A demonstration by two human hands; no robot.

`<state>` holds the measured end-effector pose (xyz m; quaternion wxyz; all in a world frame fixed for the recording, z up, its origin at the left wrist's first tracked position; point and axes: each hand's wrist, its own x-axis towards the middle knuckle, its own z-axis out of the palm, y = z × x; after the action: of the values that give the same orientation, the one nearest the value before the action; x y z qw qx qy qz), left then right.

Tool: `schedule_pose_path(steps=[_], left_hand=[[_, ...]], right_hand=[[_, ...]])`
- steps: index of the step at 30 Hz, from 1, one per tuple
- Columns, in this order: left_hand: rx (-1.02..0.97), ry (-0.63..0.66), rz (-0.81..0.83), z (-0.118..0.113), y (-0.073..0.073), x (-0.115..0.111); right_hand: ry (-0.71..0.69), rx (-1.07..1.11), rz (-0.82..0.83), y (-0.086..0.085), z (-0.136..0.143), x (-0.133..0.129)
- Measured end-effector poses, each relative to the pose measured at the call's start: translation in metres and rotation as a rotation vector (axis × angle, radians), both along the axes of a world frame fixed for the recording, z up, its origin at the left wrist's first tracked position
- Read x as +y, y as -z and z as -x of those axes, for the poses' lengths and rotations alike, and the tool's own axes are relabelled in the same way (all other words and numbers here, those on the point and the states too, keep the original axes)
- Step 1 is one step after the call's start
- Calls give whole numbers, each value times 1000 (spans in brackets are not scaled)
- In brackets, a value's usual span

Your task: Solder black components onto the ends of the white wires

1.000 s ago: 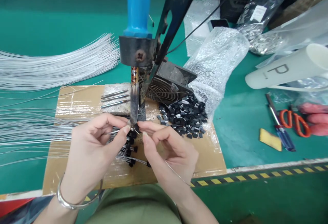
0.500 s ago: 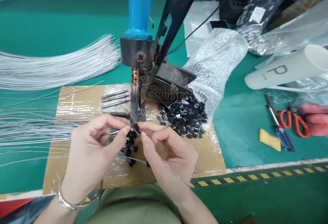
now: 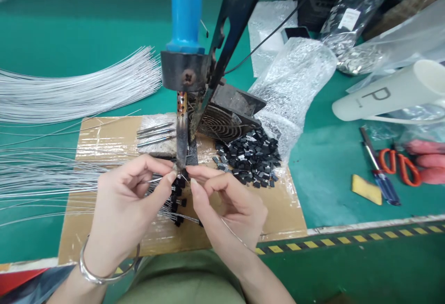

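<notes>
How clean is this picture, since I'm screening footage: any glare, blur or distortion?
In the head view, glare flecks the clear wrap and bracelet; there, detail between the fingers is too small and soft to read; the same head view seems to stretch the cup toward the right edge.

I can't make out the tip of the grey cable (image 3: 151, 181) in the left hand (image 3: 127, 204), tiny and partly covered beside the soldering iron (image 3: 181, 139), and the right hand (image 3: 234, 206) hides a stretch of the thin wire (image 3: 237, 236) from me. My view's edges cut off the white wire bundle (image 3: 86, 91), the iron's blue-and-white handle (image 3: 186, 16) and the white cup (image 3: 385, 93).
</notes>
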<state>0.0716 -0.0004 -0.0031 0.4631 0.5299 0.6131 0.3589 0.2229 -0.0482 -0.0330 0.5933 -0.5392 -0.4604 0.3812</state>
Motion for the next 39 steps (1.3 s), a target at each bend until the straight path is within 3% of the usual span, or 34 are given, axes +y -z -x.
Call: schedule_pose_path(steps=[17, 29, 39], left_hand=[[-30, -18, 11, -3, -3, 2], [2, -20, -14, -5, 0, 1], [-6, -17, -12, -4, -4, -1]], right_hand=[[21, -11, -17, 0, 3, -1], [51, -198, -77, -1, 4, 1], [47, -224, -94, -4, 4, -1]])
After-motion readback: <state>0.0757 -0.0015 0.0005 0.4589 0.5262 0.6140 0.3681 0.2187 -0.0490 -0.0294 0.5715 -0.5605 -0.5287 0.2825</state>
